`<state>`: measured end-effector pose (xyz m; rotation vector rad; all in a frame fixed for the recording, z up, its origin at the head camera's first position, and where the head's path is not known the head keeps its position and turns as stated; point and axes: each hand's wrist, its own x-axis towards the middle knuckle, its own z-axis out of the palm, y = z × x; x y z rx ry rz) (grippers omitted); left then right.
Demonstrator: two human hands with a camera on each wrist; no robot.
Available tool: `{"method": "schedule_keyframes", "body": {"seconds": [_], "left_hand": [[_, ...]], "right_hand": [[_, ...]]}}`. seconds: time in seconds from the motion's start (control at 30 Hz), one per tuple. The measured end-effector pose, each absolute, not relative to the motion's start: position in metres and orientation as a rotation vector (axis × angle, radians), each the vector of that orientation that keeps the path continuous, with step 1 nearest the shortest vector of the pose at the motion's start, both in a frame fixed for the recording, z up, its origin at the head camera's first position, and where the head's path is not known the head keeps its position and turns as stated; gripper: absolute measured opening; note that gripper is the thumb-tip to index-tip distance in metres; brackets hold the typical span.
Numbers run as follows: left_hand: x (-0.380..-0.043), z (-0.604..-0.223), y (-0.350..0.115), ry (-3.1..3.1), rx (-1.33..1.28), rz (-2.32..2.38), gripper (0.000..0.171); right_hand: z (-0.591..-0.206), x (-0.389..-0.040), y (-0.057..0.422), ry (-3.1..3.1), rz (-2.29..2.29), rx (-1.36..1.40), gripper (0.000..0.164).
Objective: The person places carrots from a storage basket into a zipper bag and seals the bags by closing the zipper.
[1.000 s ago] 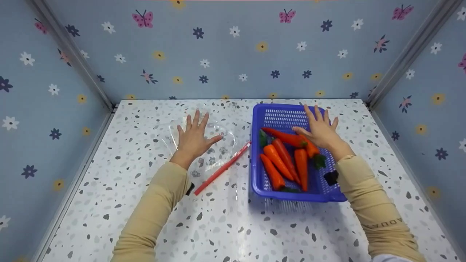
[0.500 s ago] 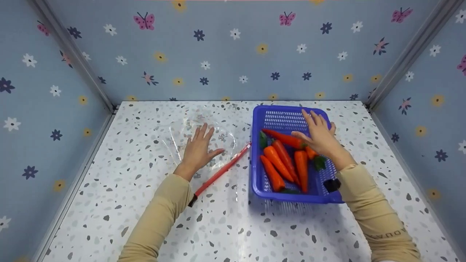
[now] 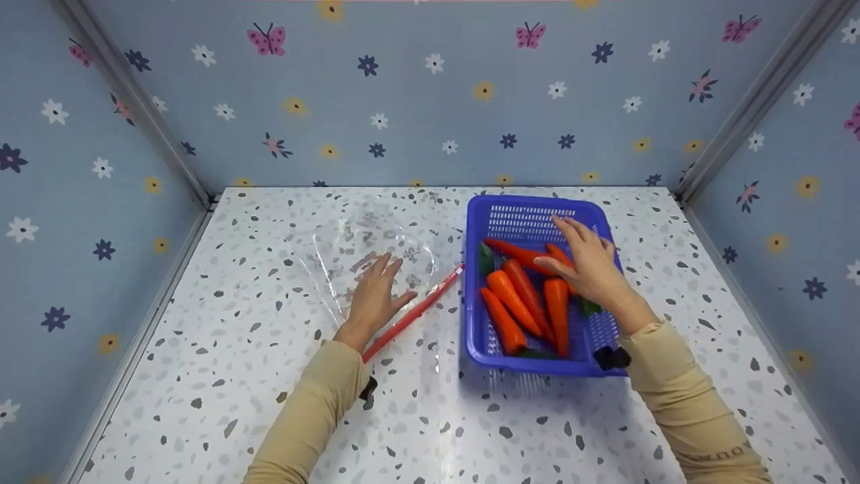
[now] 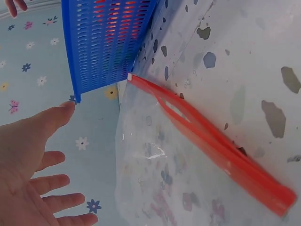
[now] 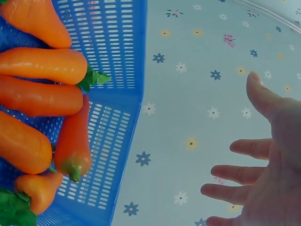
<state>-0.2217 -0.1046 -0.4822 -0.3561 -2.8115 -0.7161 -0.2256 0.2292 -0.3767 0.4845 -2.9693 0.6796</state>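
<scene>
Shifted since earlier frame: left hand [image 3: 373, 299], drawn back above clear bag [image 3: 363, 235]; right hand [image 3: 591, 269], slightly likewise, above blue basket [image 3: 472, 289] of orange-red vegetables [image 3: 516, 302]. Fingers spread on both, nothing held. Bag flat on table [image 3: 510, 437], just left of basket. Risk: snag on bag's red strip [image 3: 416, 310] by left sleeve [image 3: 322, 390], dragging thin bag askew. Cannot tell bag's edges from speckled table. Partly hidden: vegetables behind right hand.

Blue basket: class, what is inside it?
Several carrots, some with green tops. In the head view, the right hand hides part of them; whatever the basket holds beneath them is covered.
</scene>
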Motion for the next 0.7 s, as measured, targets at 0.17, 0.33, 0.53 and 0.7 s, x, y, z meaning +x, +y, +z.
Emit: {"method": "schedule_keyframes", "body": {"seconds": [0.17, 0.33, 0.53, 0.7], "left_hand": [[-0.220, -0.496, -0.101, -2.805, -0.342, -0.749, 0.062], [-0.216, -0.506, -0.097, -2.851, -0.312, -0.789, 0.062], [-0.214, -0.516, -0.094, -2.887, -0.290, -0.821, 0.059], [-0.214, -0.523, -0.092, -2.949, -0.229, -0.812, 0.059]], "right_hand": [[-0.379, -0.218, 0.228, -2.918, 0.744, 0.489, 0.076], [-0.381, -0.210, 0.225, -2.895, 0.824, 0.455, 0.076], [-0.386, -0.200, 0.220, -2.782, 0.889, 0.480, 0.068], [-0.393, -0.193, 0.216, -2.672, 0.952, 0.510, 0.060]]}}
